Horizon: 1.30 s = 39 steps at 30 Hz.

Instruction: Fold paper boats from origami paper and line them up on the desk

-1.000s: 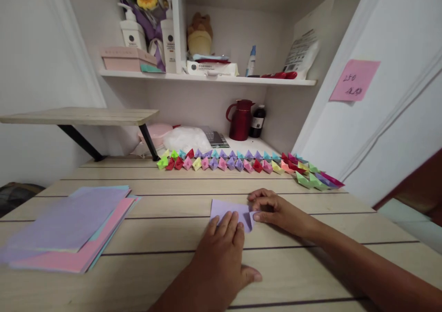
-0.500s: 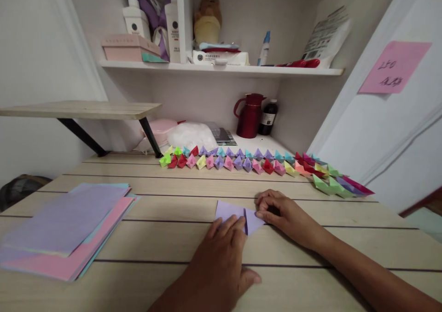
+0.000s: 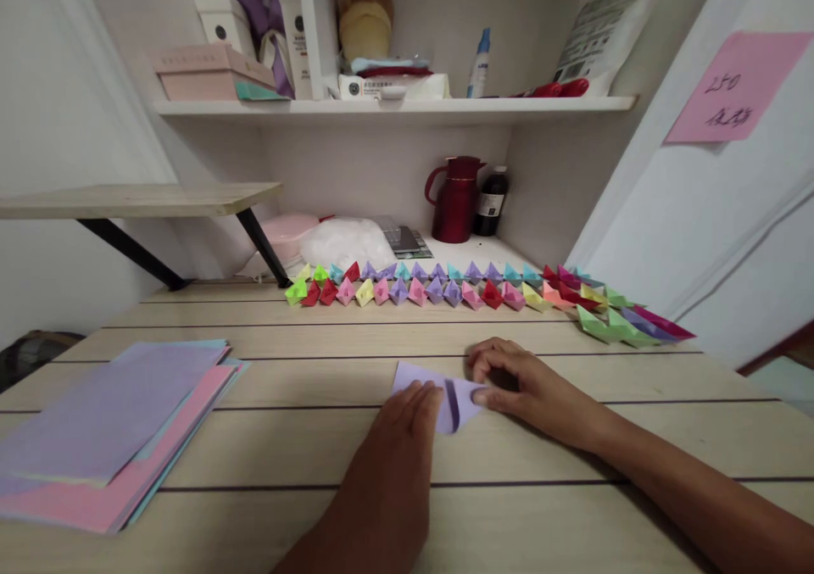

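A small lilac paper (image 3: 456,398), partly folded, lies on the wooden table (image 3: 356,341) in front of me. My left hand (image 3: 398,464) lies flat on its left part, fingers stretched out and pressing down. My right hand (image 3: 525,386) pinches the paper's right corner between thumb and fingers. A fold line runs down the paper between the two hands.
A long row of small coloured paper boats (image 3: 471,294) lines the table's far side. A stack of lilac, pink and blue sheets (image 3: 108,430) lies at the left. Behind stand a red jug (image 3: 455,199), a dark bottle (image 3: 491,203) and a shelf (image 3: 394,106) with bottles and boxes.
The view has shifted slightly. My left hand has slid a little to the left on the paper, and the right flap is folded further in under my right fingers.
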Available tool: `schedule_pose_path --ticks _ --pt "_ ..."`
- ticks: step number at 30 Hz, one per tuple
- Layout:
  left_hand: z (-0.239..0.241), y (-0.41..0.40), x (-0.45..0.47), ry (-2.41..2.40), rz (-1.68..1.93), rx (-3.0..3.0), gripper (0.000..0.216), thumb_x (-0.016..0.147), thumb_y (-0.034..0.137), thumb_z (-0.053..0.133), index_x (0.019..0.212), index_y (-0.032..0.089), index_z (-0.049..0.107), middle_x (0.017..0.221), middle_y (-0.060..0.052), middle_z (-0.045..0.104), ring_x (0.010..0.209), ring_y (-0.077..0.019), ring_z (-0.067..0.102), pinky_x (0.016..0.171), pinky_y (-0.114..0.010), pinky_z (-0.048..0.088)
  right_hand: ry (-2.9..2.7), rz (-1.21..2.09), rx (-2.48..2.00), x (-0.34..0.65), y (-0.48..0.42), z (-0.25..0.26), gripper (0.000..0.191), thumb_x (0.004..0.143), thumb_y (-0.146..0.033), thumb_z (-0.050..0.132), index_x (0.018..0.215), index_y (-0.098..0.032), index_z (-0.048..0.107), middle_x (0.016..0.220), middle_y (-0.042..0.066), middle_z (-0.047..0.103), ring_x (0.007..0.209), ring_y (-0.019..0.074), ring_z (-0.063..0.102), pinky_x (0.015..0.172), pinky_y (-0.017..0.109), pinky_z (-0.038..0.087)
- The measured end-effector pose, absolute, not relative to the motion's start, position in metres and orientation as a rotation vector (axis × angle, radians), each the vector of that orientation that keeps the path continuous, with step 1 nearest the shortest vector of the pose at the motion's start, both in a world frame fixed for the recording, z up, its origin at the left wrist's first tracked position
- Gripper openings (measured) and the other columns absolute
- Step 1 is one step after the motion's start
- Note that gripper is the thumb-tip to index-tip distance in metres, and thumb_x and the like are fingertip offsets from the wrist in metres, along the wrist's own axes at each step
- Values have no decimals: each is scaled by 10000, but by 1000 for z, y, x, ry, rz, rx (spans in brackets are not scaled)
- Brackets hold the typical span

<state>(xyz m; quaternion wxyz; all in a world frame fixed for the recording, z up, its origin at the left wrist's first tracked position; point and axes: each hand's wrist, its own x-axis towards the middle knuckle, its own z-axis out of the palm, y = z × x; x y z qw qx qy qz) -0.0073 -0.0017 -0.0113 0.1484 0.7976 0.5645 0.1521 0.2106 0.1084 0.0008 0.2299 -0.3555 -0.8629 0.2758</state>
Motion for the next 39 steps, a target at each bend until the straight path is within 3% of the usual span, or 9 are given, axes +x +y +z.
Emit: schedule_pose_path --ticks 4,7,12,17,24,29,33,35,39 --pt "-9 -1 -8 1579 475 2358 584 793 21 314 1359 111 427 1496 -116 349 1388 -226 288 1128 -471 314 -2446 931 -870 221 106 9 586 730 -325 737 1275 -316 519 1434 79 343 1328 308 321 1054 464 340" --pt "-3 1 -9 1534 383 2389 550 761 52 400 1294 131 510 1500 -117 338 1396 -253 268 1133 -485 286 -2482 982 -822 224 105 12 441 765 -274 703 1192 -321 603 1480 50 272 1362 306 273 1061 448 340" --pt "13 3 -4 1512 159 2336 628 740 182 522 1363 137 462 1515 -141 279 1403 -314 232 1131 -501 249 -2542 953 -772 223 105 14 149 842 -332 634 949 -283 725 1393 44 418 1329 278 336 1082 442 296" --pt "19 -1 4 1511 8 2329 636 772 206 509 1389 88 418 1496 -170 276 1390 -342 250 1111 -524 270 -2483 847 -838 216 104 8 209 889 -396 553 905 -271 720 1248 70 560 1235 273 436 1042 460 324" --pt "21 -4 5 1516 -60 2374 583 802 158 450 1377 60 428 1475 -180 312 1378 -315 293 1115 -475 293 -2394 630 -1046 198 105 -5 164 831 -410 628 902 -269 672 1166 57 606 1103 274 506 969 464 362" --pt "16 -5 2 1563 154 2356 481 839 175 426 1308 139 525 1442 -120 430 1334 -282 388 1105 -475 307 -2348 592 -1124 192 104 -6 165 804 -402 659 806 -237 648 1094 57 625 1049 270 530 936 447 382" --pt "12 -2 0 1819 469 2147 417 815 214 532 1227 171 581 1329 -101 569 1236 -274 493 1117 -508 244 -2173 774 -973 190 96 2 188 820 -408 642 772 -226 634 1105 63 610 1071 253 528 948 399 397" --pt "13 -1 -1 1880 643 2018 431 750 281 638 1167 175 615 1203 -98 649 1138 -290 549 1067 -503 302 -2099 882 -907 188 88 10 205 832 -411 631 755 -221 629 1083 60 613 1062 243 534 942 373 404" --pt "16 0 -3 1792 980 1660 188 772 339 584 742 188 692 729 -21 683 722 -197 597 704 -315 448 -1963 1071 -839 184 69 25 246 799 -431 667 709 -213 595 885 43 626 892 226 581 807 333 449"
